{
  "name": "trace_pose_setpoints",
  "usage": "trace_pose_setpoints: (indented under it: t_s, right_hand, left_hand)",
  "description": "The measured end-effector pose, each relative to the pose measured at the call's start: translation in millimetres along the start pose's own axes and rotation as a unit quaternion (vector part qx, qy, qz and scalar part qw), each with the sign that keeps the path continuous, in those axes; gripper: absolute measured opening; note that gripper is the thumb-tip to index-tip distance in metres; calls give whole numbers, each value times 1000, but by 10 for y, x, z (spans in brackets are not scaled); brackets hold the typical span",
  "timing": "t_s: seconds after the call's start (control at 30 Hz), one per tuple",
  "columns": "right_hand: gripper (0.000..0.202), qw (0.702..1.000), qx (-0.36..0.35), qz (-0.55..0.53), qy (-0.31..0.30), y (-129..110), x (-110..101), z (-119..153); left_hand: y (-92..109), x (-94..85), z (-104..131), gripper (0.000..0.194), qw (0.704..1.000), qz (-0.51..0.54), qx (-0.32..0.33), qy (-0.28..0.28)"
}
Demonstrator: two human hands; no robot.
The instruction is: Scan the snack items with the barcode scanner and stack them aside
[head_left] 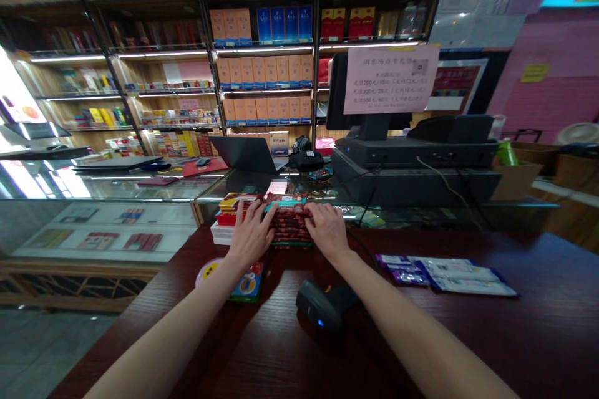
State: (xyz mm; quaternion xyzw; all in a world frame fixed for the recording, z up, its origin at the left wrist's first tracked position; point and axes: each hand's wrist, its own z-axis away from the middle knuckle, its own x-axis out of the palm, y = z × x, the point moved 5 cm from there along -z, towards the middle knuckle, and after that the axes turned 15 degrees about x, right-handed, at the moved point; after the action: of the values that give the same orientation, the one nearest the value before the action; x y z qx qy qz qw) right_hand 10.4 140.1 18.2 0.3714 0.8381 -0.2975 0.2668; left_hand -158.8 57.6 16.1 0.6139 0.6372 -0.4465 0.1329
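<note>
A neat stack of brown-red snack packets (291,232), with a teal-marked packet on top, sits at the far side of the dark wooden counter. My left hand (253,232) lies at its left side with fingers spread; the thumb side touches the packets and other fingers reach the red and yellow packs (226,217) beside it. Against the right edge of the stack rests my right hand (327,229), fingers apart and slightly bent. Neither hand is wrapped round anything. Under the red and yellow packs are white boxes (221,234).
A black barcode scanner (318,307) lies between my forearms. Purple and white packets (463,275) are at right; a blue picture pack (248,283) is partly behind my left forearm. Beyond stand a glass counter (206,190), a laptop (246,154) and a register monitor (337,96).
</note>
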Motion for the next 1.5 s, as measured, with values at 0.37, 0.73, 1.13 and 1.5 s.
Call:
trace_pose_setpoints:
  t_s: [0.37,0.73,1.13,1.5]
  right_hand:
    - [23,999,-33,-25,7,78,-16,37]
    - [17,999,-46,-22,-6,160,62,94]
    - [17,999,-42,-22,5,137,77,97]
    - [19,999,-31,-2,10,153,104,64]
  left_hand:
    - [1,6,6,58,1000,19,-10,14]
    - [4,2,3,58,1000,10,-12,1]
    - [8,11,-1,57,1000,11,-7,0]
    - [25,35,-16,58,1000,19,-5,6]
